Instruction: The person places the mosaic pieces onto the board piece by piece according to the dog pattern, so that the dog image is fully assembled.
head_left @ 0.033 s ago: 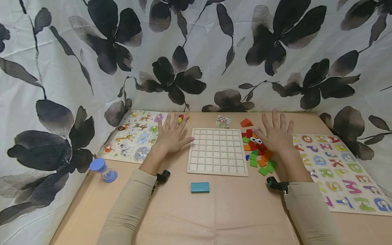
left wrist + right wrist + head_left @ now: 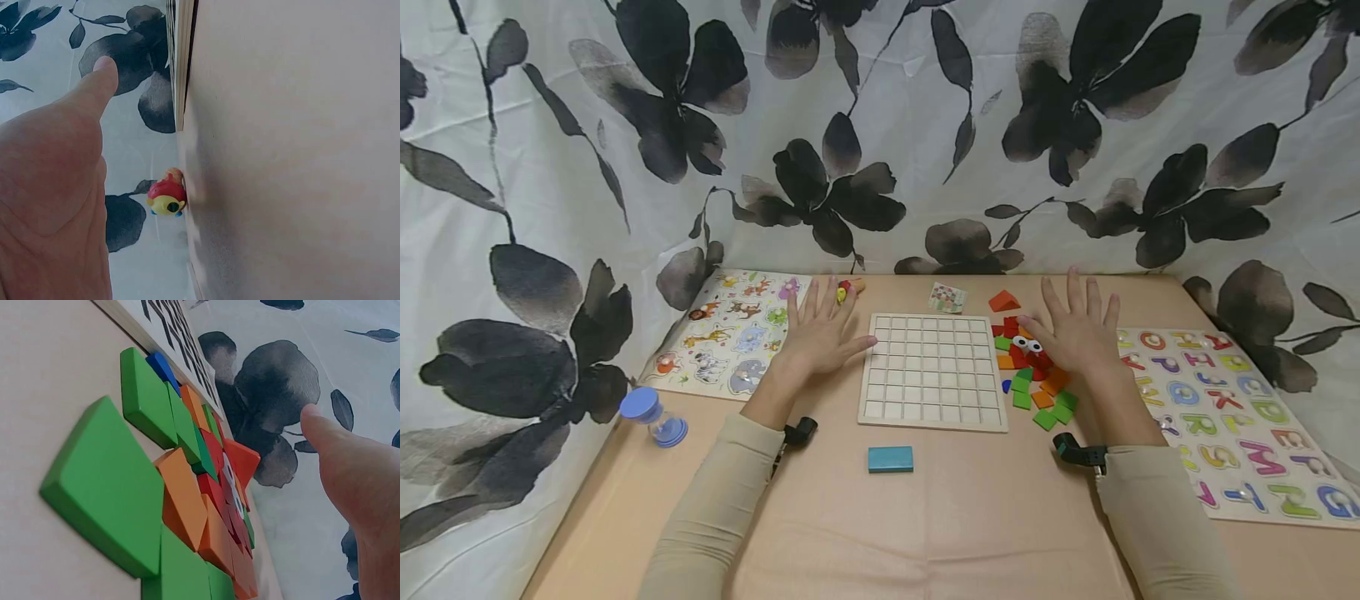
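My left hand [image 2: 816, 337] is spread flat with its fingers straight, holding nothing. It hovers between the animal puzzle board [image 2: 703, 337] and a white grid board [image 2: 934, 372], its thumb overlapping the grid board's left edge. A small red and yellow toy figure [image 2: 166, 195] shows beyond it in the left wrist view. On the other side my right hand [image 2: 1075, 333] is likewise spread and holds nothing, over the right edge of a pile of coloured blocks. Green blocks [image 2: 106, 487], orange blocks [image 2: 184, 497] and red pieces lie there, with two round white eyes [image 2: 1027, 344] among them.
A letter puzzle board [image 2: 1247, 433] lies at the right under the forearm. A blue-capped sand timer [image 2: 658, 417] stands at the left. In front of the grid board lies a teal block [image 2: 890, 459]. A small picture card [image 2: 947, 297] and an orange-red wedge [image 2: 1003, 301] lie behind.
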A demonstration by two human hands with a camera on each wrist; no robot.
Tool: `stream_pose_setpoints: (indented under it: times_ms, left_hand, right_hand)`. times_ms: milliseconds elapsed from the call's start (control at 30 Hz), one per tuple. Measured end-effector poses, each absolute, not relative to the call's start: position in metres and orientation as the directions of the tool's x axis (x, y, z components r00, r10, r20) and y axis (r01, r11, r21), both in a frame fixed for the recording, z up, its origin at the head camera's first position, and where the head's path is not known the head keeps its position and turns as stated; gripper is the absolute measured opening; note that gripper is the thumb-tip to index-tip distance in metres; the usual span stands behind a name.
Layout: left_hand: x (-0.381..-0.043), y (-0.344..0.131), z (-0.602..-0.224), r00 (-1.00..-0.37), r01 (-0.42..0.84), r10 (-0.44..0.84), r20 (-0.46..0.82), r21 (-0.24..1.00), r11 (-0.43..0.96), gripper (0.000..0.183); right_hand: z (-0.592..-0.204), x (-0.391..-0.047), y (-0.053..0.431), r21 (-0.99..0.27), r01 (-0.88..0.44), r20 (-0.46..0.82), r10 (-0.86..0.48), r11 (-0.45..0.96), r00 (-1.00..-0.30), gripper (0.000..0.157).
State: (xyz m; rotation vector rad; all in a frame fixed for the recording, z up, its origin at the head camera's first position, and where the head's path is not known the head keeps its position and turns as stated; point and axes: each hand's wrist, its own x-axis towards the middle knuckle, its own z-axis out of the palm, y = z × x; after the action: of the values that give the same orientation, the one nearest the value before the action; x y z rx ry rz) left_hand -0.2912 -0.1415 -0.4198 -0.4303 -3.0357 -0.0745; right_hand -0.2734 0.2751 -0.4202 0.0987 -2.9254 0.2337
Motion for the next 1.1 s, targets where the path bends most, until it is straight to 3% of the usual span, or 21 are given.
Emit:
stream_pose_setpoints:
  times_ms: [167, 267, 400, 533, 633, 767, 933, 1100]
  left_hand:
    - [-0.291, -0.140, -0.420, -0.955, 0.285, 0.282, 0.089, 0.033, 0.958, 0.098]
    - [-0.291, -0.139, -0.420, -0.948, 0.311, 0.305, 0.089, 0.057, 0.949, 0.097]
    - [-0.293, -0.135, -0.420, -0.906, 0.423, 0.413, 0.092, 0.228, 0.877, 0.096]
    - [-0.294, -0.132, -0.424, -0.846, 0.467, 0.534, -0.011, 0.469, 0.750, 0.096]
    - [-0.293, -0.133, -0.430, -0.806, 0.426, 0.573, -0.145, 0.531, 0.733, 0.095]
    - [-0.291, -0.136, -0.436, -0.774, 0.403, 0.583, -0.249, 0.517, 0.755, 0.088]
    - [-0.290, -0.136, -0.436, -0.765, 0.407, 0.593, -0.252, 0.525, 0.748, 0.081]
    - [-0.291, -0.137, -0.437, -0.768, 0.410, 0.592, -0.244, 0.523, 0.747, 0.080]
  right_hand:
    - [-0.423, -0.275, 0.276, -0.151, -0.088, 0.218, -0.053, 0.985, -0.974, 0.086]
    - [-0.424, -0.278, 0.277, -0.243, -0.105, 0.256, -0.040, 0.964, -0.966, 0.082]
    - [-0.423, -0.281, 0.279, -0.526, -0.109, 0.255, 0.034, 0.844, -0.966, 0.067]
    - [-0.428, -0.285, 0.279, -0.708, -0.039, 0.089, 0.034, 0.705, -0.995, 0.053]
    - [-0.439, -0.292, 0.280, -0.723, -0.001, -0.010, -0.013, 0.691, -1.000, 0.048]
    - [-0.454, -0.301, 0.279, -0.654, -0.040, 0.029, -0.027, 0.755, -0.999, 0.042]
    - [-0.464, -0.307, 0.278, -0.596, -0.084, 0.142, 0.002, 0.799, -0.990, 0.033]
    - [-0.465, -0.307, 0.279, -0.690, -0.043, 0.127, 0.063, 0.723, -0.990, 0.024]
